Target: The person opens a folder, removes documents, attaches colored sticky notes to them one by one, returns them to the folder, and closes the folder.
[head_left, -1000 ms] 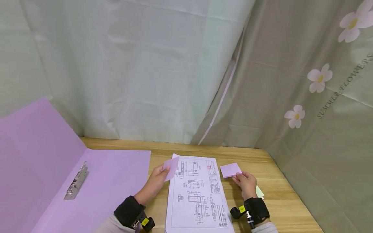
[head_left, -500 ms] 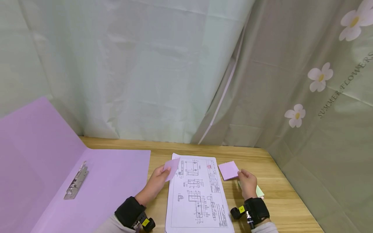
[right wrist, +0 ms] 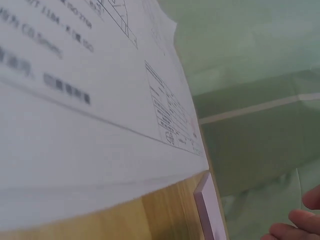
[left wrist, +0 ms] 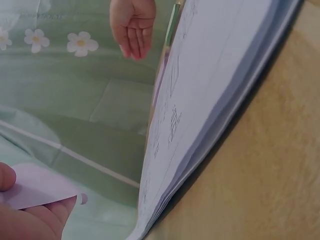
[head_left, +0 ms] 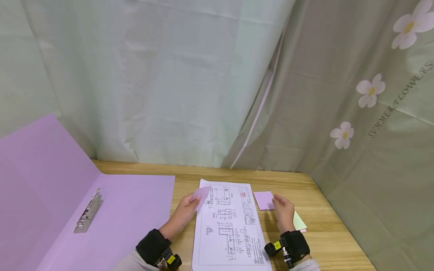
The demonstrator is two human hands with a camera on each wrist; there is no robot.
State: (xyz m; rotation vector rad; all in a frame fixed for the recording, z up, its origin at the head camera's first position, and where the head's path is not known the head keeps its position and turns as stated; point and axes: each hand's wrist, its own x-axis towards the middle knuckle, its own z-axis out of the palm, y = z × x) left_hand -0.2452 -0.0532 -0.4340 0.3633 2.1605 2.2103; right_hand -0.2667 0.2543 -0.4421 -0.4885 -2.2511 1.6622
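My left hand [head_left: 183, 212] pinches a single purple sticky note [head_left: 203, 194] between thumb and fingers, held up over the left edge of a stack of printed technical drawings [head_left: 234, 233]. In the left wrist view the note [left wrist: 42, 185] is slightly curved. Right of the stack, a purple sticky note pad [head_left: 262, 200] lies on the table. Beside its right edge is my right hand [head_left: 285, 212], raised above the table. Seen from the left wrist, the right hand [left wrist: 134, 27] has its fingers extended and holds nothing. The pad's thick edge [right wrist: 205, 210] shows in the right wrist view.
An open purple folder [head_left: 139, 214] with a metal clip [head_left: 89, 212] lies at the left, its cover standing up. Light green sticky notes [head_left: 299, 222] sit beyond the right wrist, with a pink edge under them. Curtains [head_left: 176, 82] hang behind the wooden table [head_left: 325, 226].
My right hand has let go of the purple pad, which is now flat beside the drawings, and has lifted off it. My left hand has shifted slightly right with its note.
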